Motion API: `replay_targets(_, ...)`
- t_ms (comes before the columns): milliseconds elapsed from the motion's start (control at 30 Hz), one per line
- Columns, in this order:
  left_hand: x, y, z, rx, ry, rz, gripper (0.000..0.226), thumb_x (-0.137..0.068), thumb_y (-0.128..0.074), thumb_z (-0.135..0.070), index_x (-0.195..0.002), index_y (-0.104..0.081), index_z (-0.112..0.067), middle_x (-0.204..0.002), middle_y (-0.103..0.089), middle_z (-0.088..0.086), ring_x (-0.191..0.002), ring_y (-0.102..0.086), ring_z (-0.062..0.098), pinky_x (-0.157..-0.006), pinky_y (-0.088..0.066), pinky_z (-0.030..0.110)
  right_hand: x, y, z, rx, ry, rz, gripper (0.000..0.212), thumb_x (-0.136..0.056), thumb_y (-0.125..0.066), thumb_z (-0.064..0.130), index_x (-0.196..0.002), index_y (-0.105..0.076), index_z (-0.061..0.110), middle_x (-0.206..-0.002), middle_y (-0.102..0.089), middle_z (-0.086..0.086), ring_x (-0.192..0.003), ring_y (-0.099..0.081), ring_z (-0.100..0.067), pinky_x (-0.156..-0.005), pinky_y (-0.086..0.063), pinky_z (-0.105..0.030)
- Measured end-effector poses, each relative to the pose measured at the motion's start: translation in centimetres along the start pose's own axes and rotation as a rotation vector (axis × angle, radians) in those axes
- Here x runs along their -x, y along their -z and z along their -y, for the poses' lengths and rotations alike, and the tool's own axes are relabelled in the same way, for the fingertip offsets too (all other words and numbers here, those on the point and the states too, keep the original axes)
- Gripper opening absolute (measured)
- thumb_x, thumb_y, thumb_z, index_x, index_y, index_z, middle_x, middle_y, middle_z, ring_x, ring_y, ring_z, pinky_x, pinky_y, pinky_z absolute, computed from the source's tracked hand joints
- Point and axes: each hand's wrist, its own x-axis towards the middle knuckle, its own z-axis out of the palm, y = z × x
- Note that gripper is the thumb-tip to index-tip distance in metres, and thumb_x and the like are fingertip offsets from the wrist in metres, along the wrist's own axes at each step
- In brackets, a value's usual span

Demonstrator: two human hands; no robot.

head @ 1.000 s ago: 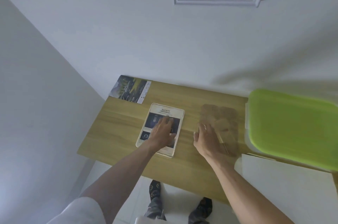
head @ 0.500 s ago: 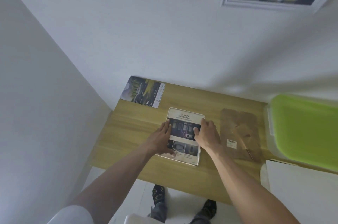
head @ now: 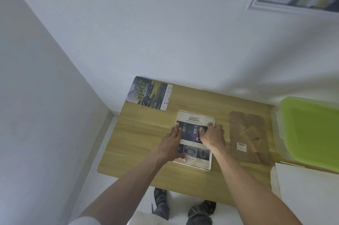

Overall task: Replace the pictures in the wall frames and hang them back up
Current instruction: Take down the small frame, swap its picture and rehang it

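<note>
A white frame lies flat on the wooden table with a "SAFETY" car picture in it. My left hand rests along the frame's left side, fingers flat on the picture and thumb on the near rim. My right hand is at the frame's right side, fingers curled down onto the picture and thumb at the rim. To the right of the frame lies a brown backing board. A loose landscape car picture lies at the table's far left corner. Another white frame hangs on the wall, upper right.
A box with a green lid stands at the table's right end. A white slab sits at the near right. The table stands in a corner, with walls behind it and to its left. My feet show below its near edge.
My right hand has left the brown backing board and come over to the frame's right side. My left hand has slid from the picture's middle to the left side.
</note>
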Motion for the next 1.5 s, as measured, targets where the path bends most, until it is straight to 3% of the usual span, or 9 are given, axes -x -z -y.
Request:
replay_targets(167, 0.1, -0.5, 0.3, 0.080, -0.011, -0.049, 0.130, -0.072, -0.076, -0.054, -0.153, 0.013, -0.007, -0.159, 0.024, 0.006, -0.148, 0.019, 0.019, -0.120, 0.003, 0.032, 1.3, -0.3, 0.0, -0.215, 0.014, -0.094, 0.049, -0.093, -0.049, 0.039, -0.138, -0.056, 0.020, -0.136, -0.044, -0.015, -0.128, -0.042, -0.031, -0.099, -0.045, -0.037)
replay_targets(300, 0.4, -0.8, 0.4, 0.116, -0.015, -0.074, 0.129, -0.071, -0.076, -0.055, -0.154, 0.011, -0.009, -0.160, 0.022, 0.004, -0.148, 0.018, 0.019, -0.118, 0.008, 0.030, 2.8, -0.1, 0.4, -0.428, 0.034, -0.172, 0.033, -0.085, -0.056, 0.037, -0.115, -0.065, 0.027, -0.109, -0.063, -0.002, -0.105, -0.056, -0.020, -0.074, -0.046, -0.028)
replay_targets(533, 1.0, -0.8, 0.4, 0.156, -0.020, -0.104, 0.126, -0.075, -0.071, -0.060, -0.154, 0.014, -0.012, -0.159, 0.025, 0.003, -0.148, 0.017, 0.016, -0.121, 0.008, 0.034, 3.2, 1.0, -0.8, -0.815, -0.192, -0.142, 0.059, -0.084, -0.072, 0.006, -0.135, -0.049, 0.023, -0.125, -0.060, 0.002, -0.112, -0.062, -0.022, -0.093, -0.053, -0.039)
replay_targets(700, 0.7, -0.4, -0.2, 0.440, 0.148, -0.273, 0.081, -0.085, -0.041, -0.071, -0.145, -0.031, -0.018, -0.153, -0.036, 0.005, -0.142, -0.031, 0.027, -0.116, -0.029, 0.050, 3.2, 2.2, -2.6, -1.043, -0.215, -0.068, 0.038, -0.083, -0.071, -0.004, -0.110, -0.062, 0.021, -0.105, -0.073, -0.003, -0.094, -0.072, -0.026, -0.084, -0.059, -0.044)
replay_targets(867, 0.8, 2.1, -2.2, 0.588, 0.120, -0.452, 0.033, -0.096, -0.058, -0.030, -0.116, -0.063, -0.004, -0.119, -0.056, 0.005, -0.092, -0.055, 0.012, -0.069, -0.047, 0.004, 3.7, 3.6, -3.8, -1.227, -0.193, 0.009, 0.035, -0.084, -0.069, -0.008, -0.108, -0.063, 0.016, -0.103, -0.075, -0.011, -0.092, -0.073, -0.030, -0.081, -0.059, -0.046)
replay_targets(1000, 0.4, 2.7, -3.9, 0.807, 0.132, -0.441, 0.015, -0.093, -0.064, -0.023, -0.099, -0.068, -0.009, -0.095, -0.068, 0.010, -0.077, -0.066, 0.020, -0.055, -0.053, 0.015, 4.5, 4.2, -5.3, -1.127, -0.133, -0.009, 0.044, -0.084, -0.077, 0.009, -0.124, -0.062, 0.019, -0.110, -0.072, -0.010, -0.097, -0.072, -0.027, -0.087, -0.057, -0.046)
replay_targets(1167, 0.0, 1.9, -6.0, 1.110, 0.223, -0.326, 0.009, -0.089, -0.069, -0.019, -0.097, -0.068, -0.015, -0.091, -0.074, 0.007, -0.080, -0.073, 0.024, -0.073, -0.062, 0.045, 7.1, 6.0, -7.7, -0.716, 0.058, 0.145, 0.078, -0.088, -0.073, 0.012, -0.151, -0.030, 0.025, -0.142, -0.048, 0.001, -0.131, -0.045, -0.023, -0.098, -0.039, -0.034)
replay_targets(1300, 0.3, 0.3, -8.5, 1.139, 0.242, -0.279, 0.014, -0.086, -0.071, -0.013, -0.099, -0.066, -0.011, -0.094, -0.073, 0.009, -0.080, -0.073, 0.020, -0.066, -0.061, 0.033, 7.2, 6.7, -11.9, -0.699, 0.043, 0.131, 0.080, -0.084, -0.074, 0.004, -0.149, -0.033, 0.027, -0.133, -0.053, -0.004, -0.109, -0.058, -0.015, -0.079, -0.045, -0.017)
replay_targets(1500, 0.7, -3.2, -15.3, 1.130, 0.216, -0.187, 0.037, -0.076, -0.071, 0.010, -0.109, -0.063, -0.005, -0.098, -0.071, 0.016, -0.080, -0.071, 0.020, -0.059, -0.057, 0.025, 8.3, 8.8, -19.9, -0.781, 0.038, 0.141, 0.075, -0.081, -0.074, -0.001, -0.138, -0.043, 0.035, -0.124, -0.062, -0.005, -0.098, -0.068, -0.013, -0.068, -0.055, -0.019)
